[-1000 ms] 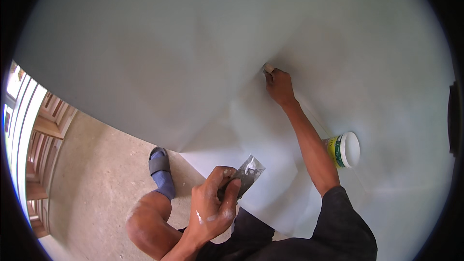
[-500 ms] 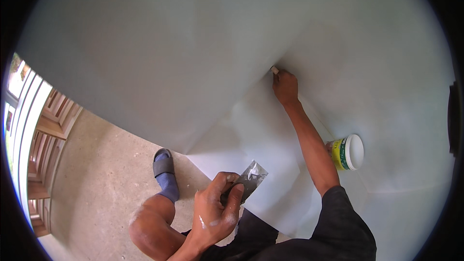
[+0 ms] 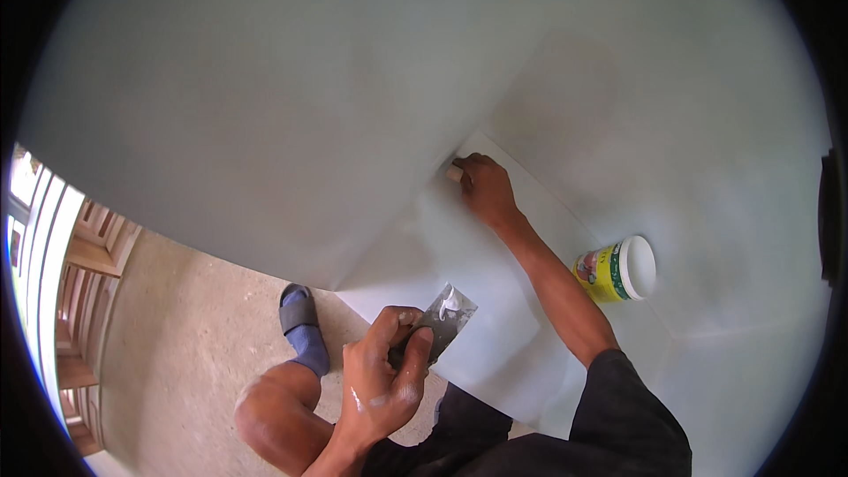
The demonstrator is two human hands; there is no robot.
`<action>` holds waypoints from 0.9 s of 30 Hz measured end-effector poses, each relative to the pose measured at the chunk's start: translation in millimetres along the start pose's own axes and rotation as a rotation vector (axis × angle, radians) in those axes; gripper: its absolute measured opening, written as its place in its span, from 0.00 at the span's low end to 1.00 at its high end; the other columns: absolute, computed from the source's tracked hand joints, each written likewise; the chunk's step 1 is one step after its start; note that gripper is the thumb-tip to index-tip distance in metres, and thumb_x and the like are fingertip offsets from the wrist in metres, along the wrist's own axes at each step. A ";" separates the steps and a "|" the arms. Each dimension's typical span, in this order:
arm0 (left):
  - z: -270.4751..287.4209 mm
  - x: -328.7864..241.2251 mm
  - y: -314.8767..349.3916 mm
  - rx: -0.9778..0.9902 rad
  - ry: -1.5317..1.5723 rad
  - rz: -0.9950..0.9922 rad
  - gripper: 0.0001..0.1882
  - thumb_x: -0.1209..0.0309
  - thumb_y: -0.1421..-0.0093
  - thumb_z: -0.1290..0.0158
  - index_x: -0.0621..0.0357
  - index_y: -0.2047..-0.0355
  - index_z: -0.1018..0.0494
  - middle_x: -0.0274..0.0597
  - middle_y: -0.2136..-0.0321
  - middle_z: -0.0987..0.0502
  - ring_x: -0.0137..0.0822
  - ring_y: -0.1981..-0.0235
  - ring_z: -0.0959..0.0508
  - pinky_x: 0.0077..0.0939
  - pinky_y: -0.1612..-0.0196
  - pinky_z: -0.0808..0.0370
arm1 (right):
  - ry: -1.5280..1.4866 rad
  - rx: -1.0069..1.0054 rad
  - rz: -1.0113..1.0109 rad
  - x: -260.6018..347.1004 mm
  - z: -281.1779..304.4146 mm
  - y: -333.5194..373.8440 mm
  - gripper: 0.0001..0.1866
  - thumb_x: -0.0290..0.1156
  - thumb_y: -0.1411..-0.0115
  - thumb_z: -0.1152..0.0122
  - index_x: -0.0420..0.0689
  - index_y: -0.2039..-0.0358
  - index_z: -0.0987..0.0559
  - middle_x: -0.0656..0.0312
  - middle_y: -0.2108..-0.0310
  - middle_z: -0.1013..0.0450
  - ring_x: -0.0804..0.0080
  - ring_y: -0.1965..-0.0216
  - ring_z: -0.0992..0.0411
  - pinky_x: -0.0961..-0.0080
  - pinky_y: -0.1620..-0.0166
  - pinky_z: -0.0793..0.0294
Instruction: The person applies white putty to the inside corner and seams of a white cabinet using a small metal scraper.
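Note:
My left hand (image 3: 382,382), smeared with white filler, is closed around a putty knife (image 3: 448,318). Its flat metal blade points up and to the right and carries a dab of white filler. My right hand (image 3: 488,191) reaches farther off and pinches a small tool with a pale end (image 3: 454,173). It presses this against the inner corner where pale board surfaces (image 3: 415,221) meet. The tool's working edge is mostly hidden by my fingers. Right of my right forearm is an open tub (image 3: 602,276), white with a yellow and green label, lying tilted.
Large pale wall panels (image 3: 265,115) enclose the space ahead and to the right. On the left is a bare concrete floor (image 3: 168,327), with my sandalled foot (image 3: 298,311) near the panel's lower corner. Wooden slatted pieces (image 3: 84,300) stand at the far left.
My right hand has slid along the corner, nearer and to the left, with the small tool. My left hand and its putty knife have shifted slightly left. The view has tilted slightly.

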State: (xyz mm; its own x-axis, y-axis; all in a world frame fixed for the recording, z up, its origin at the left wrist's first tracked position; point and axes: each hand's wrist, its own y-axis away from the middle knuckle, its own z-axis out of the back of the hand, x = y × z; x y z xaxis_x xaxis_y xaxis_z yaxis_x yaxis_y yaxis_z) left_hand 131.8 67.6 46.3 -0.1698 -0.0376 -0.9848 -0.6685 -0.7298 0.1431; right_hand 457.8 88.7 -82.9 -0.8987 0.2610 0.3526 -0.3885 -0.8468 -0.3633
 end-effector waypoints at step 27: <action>-0.6 -2.8 0.0 0.033 0.042 0.052 0.08 0.76 0.35 0.45 0.67 0.58 0.27 0.50 0.74 0.18 0.29 0.78 0.23 0.24 0.72 0.27 | 0.151 -0.249 0.019 -57.4 -18.8 -30.8 0.09 0.25 0.44 0.40 0.40 0.64 0.16 0.52 0.63 0.22 0.51 0.58 0.24 0.57 0.52 0.25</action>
State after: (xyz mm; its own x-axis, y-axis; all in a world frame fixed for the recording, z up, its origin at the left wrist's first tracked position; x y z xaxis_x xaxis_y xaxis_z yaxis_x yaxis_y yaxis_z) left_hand 132.7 67.3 49.0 -0.1747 -0.1037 -0.9791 -0.6833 -0.7032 0.1964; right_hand 517.4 108.5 -108.2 -0.9190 0.3284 0.2180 -0.3928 -0.7172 -0.5757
